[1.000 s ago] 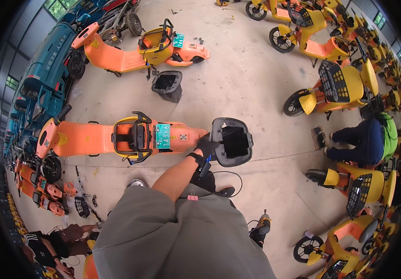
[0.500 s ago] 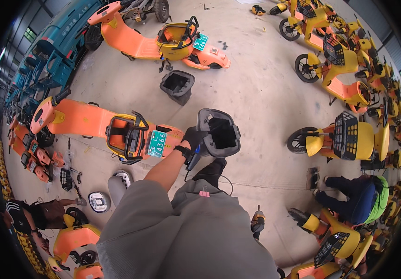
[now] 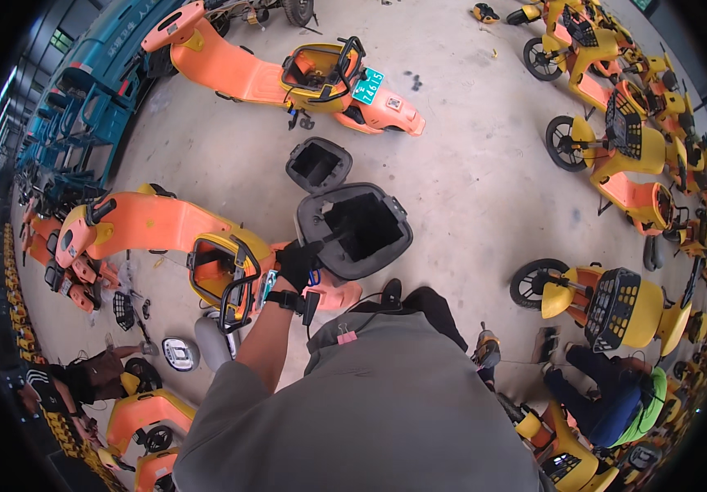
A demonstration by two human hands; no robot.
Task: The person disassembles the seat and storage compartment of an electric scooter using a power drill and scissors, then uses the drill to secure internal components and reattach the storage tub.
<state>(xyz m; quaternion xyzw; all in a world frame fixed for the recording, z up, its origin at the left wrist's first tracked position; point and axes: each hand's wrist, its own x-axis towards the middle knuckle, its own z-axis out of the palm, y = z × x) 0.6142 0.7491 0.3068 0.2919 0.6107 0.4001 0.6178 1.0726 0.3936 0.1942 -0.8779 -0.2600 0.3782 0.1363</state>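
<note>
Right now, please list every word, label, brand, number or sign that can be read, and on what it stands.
I do not copy characters, only tell their places:
Far scooter, green plate: large light characters, legible.
Near scooter, slanted plate: unreadable.
Teal vehicle: pale lettering, too blurred to read surely.
Square label, far scooter's tail: too small to read.
Black bin in gloved left hand: no lettering visible.

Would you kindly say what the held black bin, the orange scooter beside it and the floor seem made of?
Black bin: probably moulded plastic, matt, with a thick rounded rim.
Orange scooter's body: likely plastic, possibly painted metal, slightly glossy, with smooth curves.
Floor: apparently concrete, dull, pale and stained.
</note>
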